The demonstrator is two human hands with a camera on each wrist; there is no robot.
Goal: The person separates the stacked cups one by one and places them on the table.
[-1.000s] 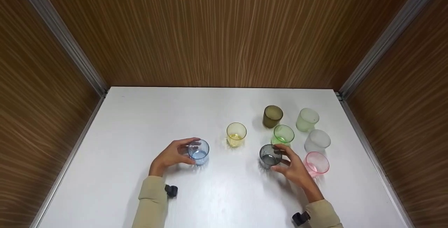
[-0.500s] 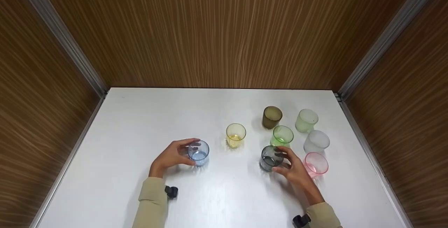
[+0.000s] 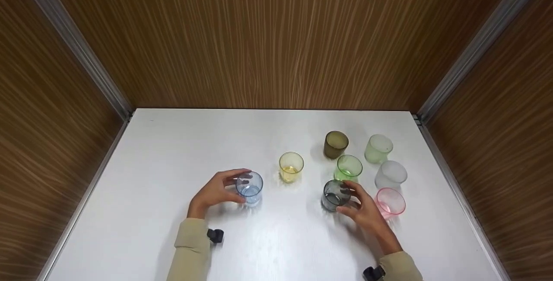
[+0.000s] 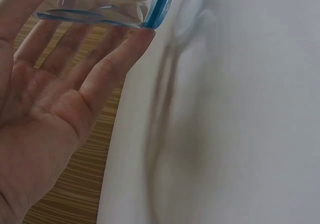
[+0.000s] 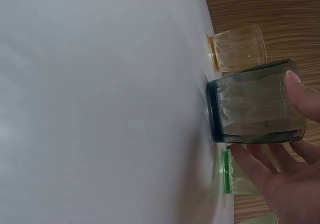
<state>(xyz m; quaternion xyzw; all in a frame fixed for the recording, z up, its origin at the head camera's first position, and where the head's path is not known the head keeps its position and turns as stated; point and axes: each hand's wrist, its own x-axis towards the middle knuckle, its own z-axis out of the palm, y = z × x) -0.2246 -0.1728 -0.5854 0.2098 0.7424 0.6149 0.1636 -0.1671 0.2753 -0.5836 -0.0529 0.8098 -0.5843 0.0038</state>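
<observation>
My left hand (image 3: 217, 191) holds a clear blue drinking glass (image 3: 250, 191) by its side, thumb at the near side and fingers behind. In the left wrist view the blue glass (image 4: 107, 9) has its thick base just off the white table, over its own reflection. On the right, my right hand (image 3: 365, 211) grips a smoky grey glass (image 3: 332, 199) between thumb and fingers. The right wrist view shows the grey glass (image 5: 255, 104) upright with its base at the tabletop. Between the hands, farther back, stands a yellow glass (image 3: 291, 168).
Around the right hand stand a green glass (image 3: 349, 168), a pink glass (image 3: 391, 203) and a frosted white glass (image 3: 391, 175). Farther back are a brown glass (image 3: 335, 145) and a pale green frosted glass (image 3: 379, 149). Wood-grain walls (image 3: 276, 39) enclose the white table (image 3: 194, 138).
My left hand and the blue glass have shifted slightly right in the last half second. Earlier, the grey glass moved a little right and nearer in my right hand, then nearly stopped.
</observation>
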